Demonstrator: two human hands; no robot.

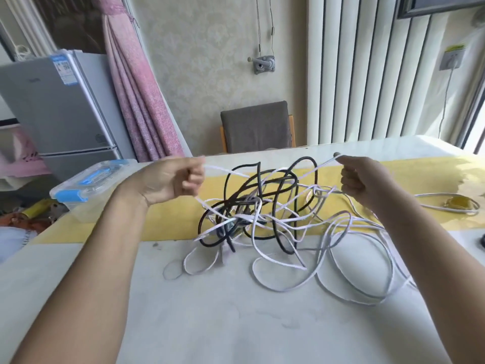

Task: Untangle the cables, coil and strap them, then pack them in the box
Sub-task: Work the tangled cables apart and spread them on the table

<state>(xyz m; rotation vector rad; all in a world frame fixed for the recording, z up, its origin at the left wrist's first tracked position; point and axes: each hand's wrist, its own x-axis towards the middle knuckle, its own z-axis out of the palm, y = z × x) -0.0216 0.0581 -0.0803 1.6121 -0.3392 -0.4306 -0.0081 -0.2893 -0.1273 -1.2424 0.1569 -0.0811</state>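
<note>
A tangle of a white cable (338, 248) and a black cable (273, 190) is lifted partly off the table (236, 311). My left hand (175, 179) grips strands of the white cable at the tangle's upper left. My right hand (364, 179) pinches another white strand at the upper right, and more white strands run under its curled fingers. The black loops hang between both hands. Long white loops trail on the table at the lower right. A clear plastic box (89, 190) with a blue-handled lid stands at the table's left edge.
A yellow runner (168, 219) crosses the table under the tangle. A coiled light cable with a yellow strap (456, 203) lies at the right. A grey chair (257, 127) stands behind the table, a fridge (60, 106) at the left.
</note>
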